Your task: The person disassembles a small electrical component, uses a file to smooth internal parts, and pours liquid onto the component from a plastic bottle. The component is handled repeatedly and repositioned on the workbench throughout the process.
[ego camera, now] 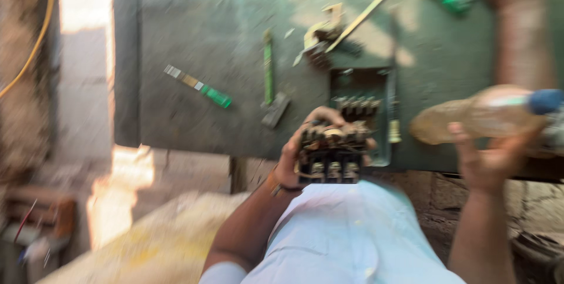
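While the head view is smeared by motion, I see my left hand with its grip wrapped around a black electrical contactor, held at the near edge of the green surface. My right hand has its grip curled under a plastic bottle lying sideways. Judging by that loose underhand hold, the bottle could roll off and spill onto the contactor's terminals.

Heavy motion blur throughout, harsh sunlight glare at left, soft shadows
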Demonstrator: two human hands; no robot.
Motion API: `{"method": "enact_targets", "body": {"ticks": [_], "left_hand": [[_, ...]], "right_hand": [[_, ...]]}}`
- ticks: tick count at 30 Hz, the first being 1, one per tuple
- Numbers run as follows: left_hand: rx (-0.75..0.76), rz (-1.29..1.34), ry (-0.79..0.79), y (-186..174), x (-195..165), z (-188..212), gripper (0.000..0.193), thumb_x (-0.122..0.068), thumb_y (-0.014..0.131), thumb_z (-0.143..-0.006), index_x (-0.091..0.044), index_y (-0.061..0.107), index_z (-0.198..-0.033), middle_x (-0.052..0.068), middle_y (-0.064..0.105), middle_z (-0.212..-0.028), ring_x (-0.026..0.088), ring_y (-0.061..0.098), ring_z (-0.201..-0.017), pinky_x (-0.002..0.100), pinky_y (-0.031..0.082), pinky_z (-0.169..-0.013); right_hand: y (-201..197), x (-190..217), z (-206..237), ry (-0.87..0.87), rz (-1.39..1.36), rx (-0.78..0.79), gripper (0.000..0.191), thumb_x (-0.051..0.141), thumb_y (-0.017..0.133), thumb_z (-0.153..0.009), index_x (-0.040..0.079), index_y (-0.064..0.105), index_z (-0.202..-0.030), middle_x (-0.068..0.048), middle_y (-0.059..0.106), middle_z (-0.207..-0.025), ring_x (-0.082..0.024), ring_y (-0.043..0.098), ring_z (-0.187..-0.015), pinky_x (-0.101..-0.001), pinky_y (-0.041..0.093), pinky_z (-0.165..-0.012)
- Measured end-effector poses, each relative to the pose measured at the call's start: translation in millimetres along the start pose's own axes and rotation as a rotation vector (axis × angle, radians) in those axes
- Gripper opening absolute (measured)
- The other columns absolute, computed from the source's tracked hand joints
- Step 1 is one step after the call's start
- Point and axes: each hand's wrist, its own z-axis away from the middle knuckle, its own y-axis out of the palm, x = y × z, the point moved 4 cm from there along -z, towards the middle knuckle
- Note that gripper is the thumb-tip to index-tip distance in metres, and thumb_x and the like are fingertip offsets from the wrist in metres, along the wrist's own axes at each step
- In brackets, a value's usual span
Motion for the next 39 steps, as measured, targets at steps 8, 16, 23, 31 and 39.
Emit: {"method": "enact_targets", "body": {"ticks": [8, 16, 23, 31, 39], "left_hand": [[-0.19, -0.523, 0.048, -7.4, 10.4, -11.4, 0.081, -0.063, 0.065, -0.099, 0.001, 0.043, -0.143, 0.015, 0.057, -0.131, 0.024, 0.058, -0.124, 0.039, 0.054, -0.105], [-0.171, -0.528, 0.022, -12.6, 25.2, -13.6, 0.082, -0.054, 0.071, -0.094, -0.002, 0.036, -0.147, 0.015, 0.055, -0.136, 0.021, 0.056, -0.129, 0.038, 0.053, -0.108], [-0.166, -0.551, 0.03, -12.3, 28.2, -14.1, 0.088, -0.045, 0.08, -0.09, -0.002, 0.032, -0.149, 0.017, 0.054, -0.14, 0.024, 0.057, -0.128, 0.039, 0.053, -0.105], [-0.23, -0.589, -0.057, -6.7, 28.4, -15.0, 0.088, -0.037, 0.081, -0.083, -0.003, 0.031, -0.146, 0.019, 0.053, -0.141, 0.028, 0.067, -0.108, 0.037, 0.063, -0.076], [-0.252, -0.518, -0.009, -3.0, 24.0, -20.0, 0.097, -0.026, 0.089, -0.074, -0.003, 0.03, -0.148, 0.019, 0.053, -0.135, 0.028, 0.063, -0.118, 0.044, 0.062, -0.092]], "right_hand": [[-5.9, 39.9, -13.2, 0.059, 0.018, -0.033, 0.087, 0.022, 0.083, -0.093, 0.008, 0.026, -0.157, -0.011, 0.041, -0.144, -0.022, 0.052, -0.134, -0.04, 0.052, -0.114], [-20.7, 63.7, -15.8, 0.005, 0.157, -0.062, 0.089, 0.024, 0.084, -0.086, 0.006, 0.03, -0.155, -0.015, 0.048, -0.143, -0.026, 0.056, -0.133, -0.0432, 0.053, -0.114], [-17.4, 73.4, -8.5, 0.025, 0.107, -0.081, 0.09, 0.026, 0.083, -0.087, 0.005, 0.029, -0.156, -0.015, 0.049, -0.143, -0.026, 0.056, -0.132, -0.0428, 0.051, -0.112], [-13.1, 72.0, -6.4, 0.037, 0.218, -0.077, 0.095, 0.023, 0.083, -0.084, 0.004, 0.027, -0.158, -0.019, 0.05, -0.143, -0.03, 0.058, -0.131, -0.0446, 0.051, -0.11], [-11.7, 63.9, -9.6, 0.053, 0.191, -0.049, 0.094, 0.026, 0.083, -0.083, 0.005, 0.029, -0.157, -0.018, 0.053, -0.139, -0.03, 0.06, -0.129, -0.0462, 0.051, -0.111]]}}
